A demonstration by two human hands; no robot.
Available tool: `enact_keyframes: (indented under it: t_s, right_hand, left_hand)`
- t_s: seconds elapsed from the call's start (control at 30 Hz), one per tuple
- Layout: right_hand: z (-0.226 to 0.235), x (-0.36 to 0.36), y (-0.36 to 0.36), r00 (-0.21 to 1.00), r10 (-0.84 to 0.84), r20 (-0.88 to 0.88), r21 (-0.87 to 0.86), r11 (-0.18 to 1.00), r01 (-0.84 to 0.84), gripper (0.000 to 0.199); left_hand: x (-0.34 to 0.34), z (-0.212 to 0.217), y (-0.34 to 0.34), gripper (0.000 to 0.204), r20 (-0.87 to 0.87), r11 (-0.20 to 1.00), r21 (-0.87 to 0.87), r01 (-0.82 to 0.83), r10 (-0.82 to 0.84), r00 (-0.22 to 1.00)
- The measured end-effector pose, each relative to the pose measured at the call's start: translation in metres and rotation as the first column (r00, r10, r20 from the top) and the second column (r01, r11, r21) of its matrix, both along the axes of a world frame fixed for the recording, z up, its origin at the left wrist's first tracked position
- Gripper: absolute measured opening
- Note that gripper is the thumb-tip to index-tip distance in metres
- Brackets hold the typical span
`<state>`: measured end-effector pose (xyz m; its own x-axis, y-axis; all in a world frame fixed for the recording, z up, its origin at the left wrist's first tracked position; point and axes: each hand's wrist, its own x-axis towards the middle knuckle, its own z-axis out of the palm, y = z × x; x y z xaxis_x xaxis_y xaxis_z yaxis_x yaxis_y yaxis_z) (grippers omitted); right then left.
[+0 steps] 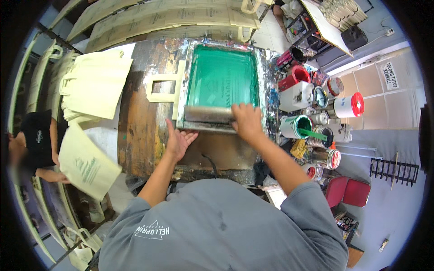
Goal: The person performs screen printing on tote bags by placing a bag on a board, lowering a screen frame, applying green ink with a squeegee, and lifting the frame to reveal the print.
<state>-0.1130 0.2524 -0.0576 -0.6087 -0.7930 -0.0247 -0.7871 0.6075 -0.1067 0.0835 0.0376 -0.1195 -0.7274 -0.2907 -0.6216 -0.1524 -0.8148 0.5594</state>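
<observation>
A screen-printing frame lies on the worktable, its mesh coated with green ink and showing a faint printed design. My right hand is closed on the right end of a wide squeegee, which rests across the near end of the mesh. At the frame's near left corner is my left hand, palm up with the fingers apart and nothing in it. I cannot tell whether its fingertips touch the frame. A cream fabric bag sticks out from under the frame's left side, handle showing.
Cream bags are piled on the table's left. Beyond them, a co-worker holds a printed bag. Ink tubs, including a green one with a green stick, crowd the right side. Racks of bags stand behind the table.
</observation>
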Motion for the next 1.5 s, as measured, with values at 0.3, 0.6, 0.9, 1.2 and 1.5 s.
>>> enact_keyframes:
  t_s: [0.3, 0.6, 0.9, 1.2, 1.5]
  right_hand:
    - [-0.074, -0.077, -0.047, 0.979, -0.049, -0.198, -0.193, 0.981, 0.010, 0.043]
    - [-0.055, -0.243, -0.126, 0.987, 0.008, -0.160, -0.076, 0.997, -0.021, 0.055]
    - [-0.077, -0.247, -0.139, 0.954, -0.091, -0.285, -0.036, 0.996, 0.084, 0.057]
    - [-0.084, -0.183, -0.099, 0.972, -0.064, -0.226, -0.049, 0.997, 0.054, 0.054]
    - [-0.072, -0.044, -0.031, 0.995, -0.021, -0.101, -0.047, 0.999, 0.017, 0.047]
  left_hand:
    - [0.002, -0.015, -0.005, 0.123, 0.094, 0.998, 0.057, 0.020, -0.025, 0.995]
    - [-0.002, -0.016, -0.061, 0.094, 0.289, 0.757, 0.299, 0.581, -0.652, 0.701]
    - [-0.300, 0.015, -0.127, 0.084, 0.090, -0.612, -0.788, -0.075, -0.236, 0.968]
    - [-0.290, -0.053, -0.106, 0.061, 0.176, -0.765, -0.643, -0.018, -0.171, 0.969]
    - [-0.139, -0.035, -0.036, 0.060, 0.288, -0.690, -0.720, 0.076, -0.197, 0.937]
